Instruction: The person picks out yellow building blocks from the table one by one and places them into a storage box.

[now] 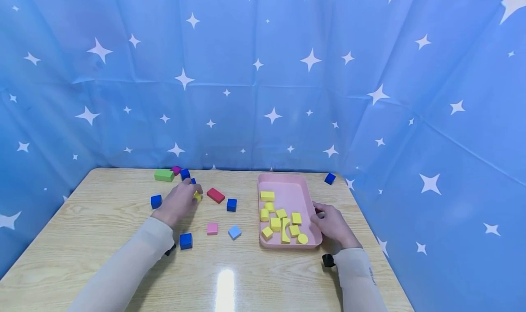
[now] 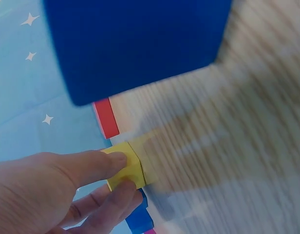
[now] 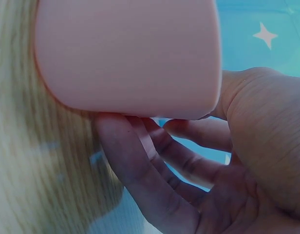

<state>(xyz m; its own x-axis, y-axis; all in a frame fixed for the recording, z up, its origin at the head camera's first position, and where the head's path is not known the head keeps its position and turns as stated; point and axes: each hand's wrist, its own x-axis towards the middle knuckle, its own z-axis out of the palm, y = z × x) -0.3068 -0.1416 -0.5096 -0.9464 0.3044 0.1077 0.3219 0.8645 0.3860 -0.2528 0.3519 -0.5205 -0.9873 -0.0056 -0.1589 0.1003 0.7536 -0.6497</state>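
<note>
Between thumb and fingers, my left hand (image 1: 177, 203) pinches a yellow block (image 2: 128, 168) at the tabletop, left of centre. The head view shows only a little of that block past the fingers. At the right, my right hand (image 1: 336, 226) holds the side of a pink tray (image 1: 285, 178). In the right wrist view its fingers (image 3: 135, 161) bend against the tray's outer wall, and the thumb tip is hidden behind the rim. Several yellow blocks (image 1: 276, 224) of different shapes, including an arch (image 1: 284, 235), lie inside the tray, mostly in its near half.
Around the left hand lie a red block (image 1: 215, 195), a green block (image 1: 164, 175), a magenta block (image 1: 176, 170), a pink block (image 1: 212, 229), a light blue block (image 1: 234, 232) and several dark blue cubes (image 1: 186, 240). Another blue cube (image 1: 330, 178) sits beyond the tray. A starry curtain (image 1: 230, 74) borders the table.
</note>
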